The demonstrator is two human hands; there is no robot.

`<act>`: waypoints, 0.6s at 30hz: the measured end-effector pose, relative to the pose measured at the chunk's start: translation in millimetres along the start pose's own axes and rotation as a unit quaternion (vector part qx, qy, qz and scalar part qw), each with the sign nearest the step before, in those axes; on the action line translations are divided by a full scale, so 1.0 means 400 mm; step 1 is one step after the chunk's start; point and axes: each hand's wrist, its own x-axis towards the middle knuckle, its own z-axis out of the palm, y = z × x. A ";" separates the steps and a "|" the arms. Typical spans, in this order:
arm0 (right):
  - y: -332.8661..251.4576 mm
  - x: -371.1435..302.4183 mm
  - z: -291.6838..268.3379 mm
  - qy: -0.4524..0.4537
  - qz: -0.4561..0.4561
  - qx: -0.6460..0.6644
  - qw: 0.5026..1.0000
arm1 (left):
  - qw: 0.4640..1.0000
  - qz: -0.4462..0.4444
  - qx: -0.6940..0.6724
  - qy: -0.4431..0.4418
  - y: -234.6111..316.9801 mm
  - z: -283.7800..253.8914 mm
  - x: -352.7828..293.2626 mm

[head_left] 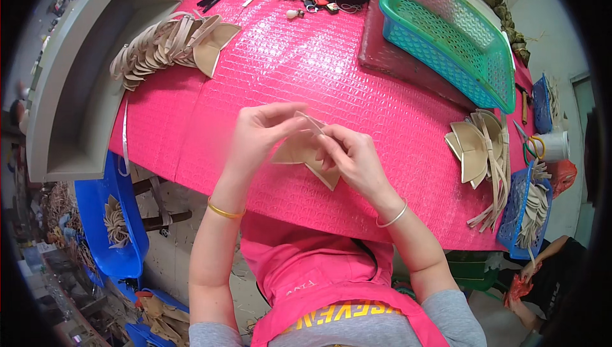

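Over the near middle of the pink-covered table, my two hands are close together at a beige shoe-upper piece. A thin pale strap stands up from it, between my fingertips. My left hand has thumb and fingers closed at the strap's upper end. My right hand is pinched round the lower part of the strap and the piece's upper edge, hiding part of both. The piece's pointed lower corners show below my hands.
A row of strapped beige pieces lies far left. More pieces lie right, beside a blue basket. A green basket stands far right. Scissors lie near a white cup. Another person's hands show lower right.
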 end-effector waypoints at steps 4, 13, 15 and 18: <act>-0.004 0.021 0.000 -0.001 -0.011 0.095 0.995 | 0.993 0.090 0.073 -0.033 0.000 0.025 0.019; -0.022 -0.048 -0.090 0.045 -0.154 -0.079 0.984 | 0.992 -0.062 -0.101 -0.047 -0.047 0.168 -0.050; -0.053 -0.058 -0.138 0.133 -0.074 -0.098 0.983 | 0.964 -0.063 -0.257 0.026 -0.060 0.194 -0.039; -0.101 -0.038 -0.165 0.116 -0.018 0.006 0.993 | 0.982 -0.032 -0.186 0.009 -0.058 0.226 -0.051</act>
